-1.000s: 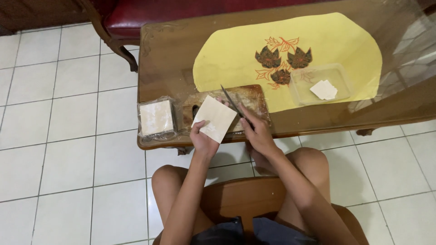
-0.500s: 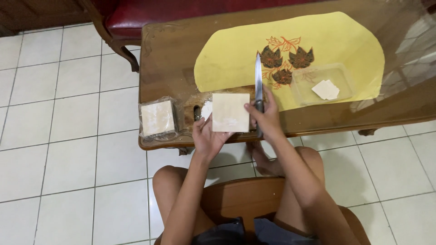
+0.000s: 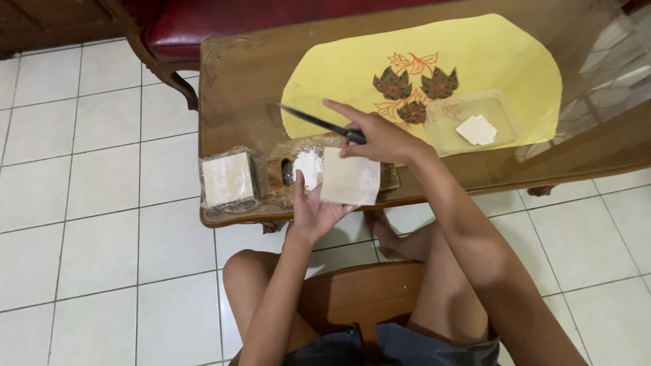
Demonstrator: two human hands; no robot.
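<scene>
White tile floor [image 3: 81, 224] fills the left and lower frame. Wooden table [image 3: 237, 88] spans the upper middle to the right edge. A red-cushioned wooden seat [image 3: 203, 27] sits at the top left, behind the table. Yellow mat [image 3: 475, 54] with a dark leaf print lies on the table, upper right of centre. The person sits on a wooden stool [image 3: 359, 298], lower centre, bare knees either side.

Wooden board [image 3: 274, 179] lies along the near table edge at centre, with a patch of white powder [image 3: 308, 166] on it. Clear plastic tray [image 3: 475, 122] rests on the mat's right part, holding folded white sheets [image 3: 477, 130]. A wrapped stack of pale square sheets [image 3: 228, 179] stands just left of the board.

Left hand [image 3: 313, 213], centre frame: palm up, fingers spread, supporting a square pale sheet [image 3: 350, 180] from beneath, thumb raised beside its left edge. Sheet sits over the board's right half.

Right hand [image 3: 380, 139], just above the sheet: closed around the handle of a knife [image 3: 315, 122], index finger extended; blade points to the upper left, above the table surface.
</scene>
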